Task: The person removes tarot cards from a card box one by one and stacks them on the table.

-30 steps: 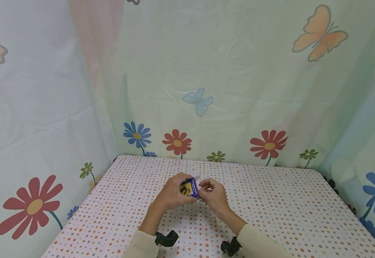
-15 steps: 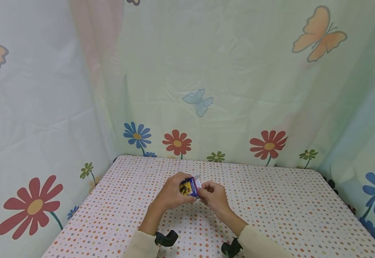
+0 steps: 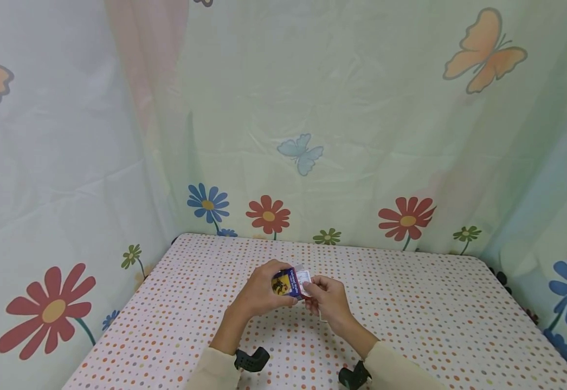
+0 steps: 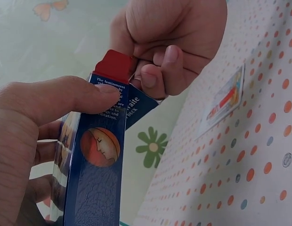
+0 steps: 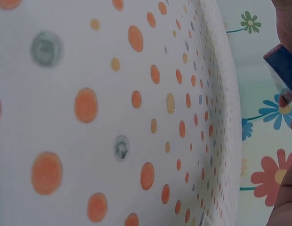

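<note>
My left hand (image 3: 259,290) grips a blue and yellow tarot card box (image 3: 284,284), its thumb lying along the narrow side in the left wrist view. A red end flap (image 4: 113,67) of the box stands open. At that open end my right hand (image 3: 331,300) pinches a stack of cards (image 3: 304,280) that sticks partly out of the box. A single picture card (image 4: 226,101) shows apart from the box near the tabletop in the left wrist view; I cannot tell whether it lies flat or is falling. In the head view the right hand mostly covers it.
A dotted cloth (image 3: 410,314) covers the table. Behind it hangs a curtain (image 3: 361,135) printed with flowers and butterflies. Black wrist cameras (image 3: 252,359) sit on both forearms.
My right hand has drawn back slightly to the right, and more of the cards shows outside the box. A loose card edge now shows below that hand. The left hand stays in place.
</note>
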`<move>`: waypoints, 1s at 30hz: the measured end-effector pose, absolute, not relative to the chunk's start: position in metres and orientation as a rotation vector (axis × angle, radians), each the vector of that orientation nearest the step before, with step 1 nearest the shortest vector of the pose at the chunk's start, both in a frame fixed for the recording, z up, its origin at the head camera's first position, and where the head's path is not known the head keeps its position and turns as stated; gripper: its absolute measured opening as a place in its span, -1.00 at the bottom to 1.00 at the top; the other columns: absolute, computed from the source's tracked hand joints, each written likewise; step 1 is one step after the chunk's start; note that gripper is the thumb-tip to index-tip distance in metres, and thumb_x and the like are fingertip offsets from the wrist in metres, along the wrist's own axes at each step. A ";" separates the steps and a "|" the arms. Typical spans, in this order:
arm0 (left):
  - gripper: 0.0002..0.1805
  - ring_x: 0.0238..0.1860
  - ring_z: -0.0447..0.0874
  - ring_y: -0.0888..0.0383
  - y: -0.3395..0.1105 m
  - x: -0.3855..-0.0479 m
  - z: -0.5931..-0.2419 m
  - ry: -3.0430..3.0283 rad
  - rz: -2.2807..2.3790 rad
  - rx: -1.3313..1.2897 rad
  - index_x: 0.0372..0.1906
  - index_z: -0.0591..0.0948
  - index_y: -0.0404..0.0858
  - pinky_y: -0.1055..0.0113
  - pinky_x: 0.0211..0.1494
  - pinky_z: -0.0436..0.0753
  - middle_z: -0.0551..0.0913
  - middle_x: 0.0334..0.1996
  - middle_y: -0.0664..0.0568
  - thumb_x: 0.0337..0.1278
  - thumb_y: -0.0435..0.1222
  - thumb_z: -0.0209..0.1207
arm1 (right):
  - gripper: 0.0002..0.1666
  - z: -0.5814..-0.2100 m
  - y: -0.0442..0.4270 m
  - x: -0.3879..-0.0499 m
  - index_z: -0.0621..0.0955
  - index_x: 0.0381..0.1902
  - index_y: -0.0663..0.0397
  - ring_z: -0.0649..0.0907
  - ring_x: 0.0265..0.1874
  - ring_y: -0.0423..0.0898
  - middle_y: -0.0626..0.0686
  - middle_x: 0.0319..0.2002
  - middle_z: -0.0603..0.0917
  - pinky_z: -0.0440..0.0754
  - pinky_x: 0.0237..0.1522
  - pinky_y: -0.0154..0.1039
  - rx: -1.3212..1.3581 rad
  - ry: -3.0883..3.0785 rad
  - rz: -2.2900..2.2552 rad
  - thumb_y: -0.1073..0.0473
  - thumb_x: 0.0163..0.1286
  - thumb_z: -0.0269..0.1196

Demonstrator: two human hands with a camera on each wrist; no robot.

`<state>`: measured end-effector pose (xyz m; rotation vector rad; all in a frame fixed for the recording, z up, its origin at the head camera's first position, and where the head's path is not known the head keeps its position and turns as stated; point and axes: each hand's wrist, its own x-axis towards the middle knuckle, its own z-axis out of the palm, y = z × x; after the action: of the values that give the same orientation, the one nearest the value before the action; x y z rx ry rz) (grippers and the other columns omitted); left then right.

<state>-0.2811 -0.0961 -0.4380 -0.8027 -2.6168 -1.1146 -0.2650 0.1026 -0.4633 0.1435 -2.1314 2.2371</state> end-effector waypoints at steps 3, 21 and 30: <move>-0.30 -0.04 0.54 0.19 -0.096 -0.281 -0.437 -2.616 -1.115 -0.809 0.23 0.57 -0.05 0.27 0.02 0.63 0.63 0.02 0.16 -0.10 -0.07 0.54 | -0.79 -0.466 0.104 -0.266 0.59 -0.23 0.39 0.56 -0.69 -0.11 0.20 -0.52 0.67 0.45 -0.68 -0.34 0.148 -2.128 2.247 0.26 0.45 0.26; -0.28 0.03 0.54 0.21 -0.094 -0.282 -0.438 -2.630 -1.090 -0.780 0.25 0.57 0.00 0.21 0.12 0.61 0.62 0.10 0.20 -0.11 -0.08 0.55 | -0.77 -0.465 0.116 -0.269 0.59 -0.03 0.35 0.49 -0.67 -0.16 0.15 -0.48 0.65 0.35 -0.68 -0.39 0.002 -2.187 2.168 0.27 0.54 0.12; -0.29 0.04 0.56 0.20 -0.094 -0.280 -0.436 -2.611 -1.075 -0.804 0.23 0.57 -0.01 0.20 0.12 0.61 0.63 0.08 0.19 -0.12 -0.09 0.57 | -0.73 -0.464 0.121 -0.273 0.60 0.03 0.38 0.46 -0.66 -0.18 0.12 -0.48 0.62 0.35 -0.66 -0.38 0.031 -2.220 2.098 0.28 0.54 0.11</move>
<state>-0.2798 -0.0945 -0.4360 -0.8038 -2.6107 -1.0754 -0.2728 0.1208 -0.4638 0.0307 -2.2199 2.0981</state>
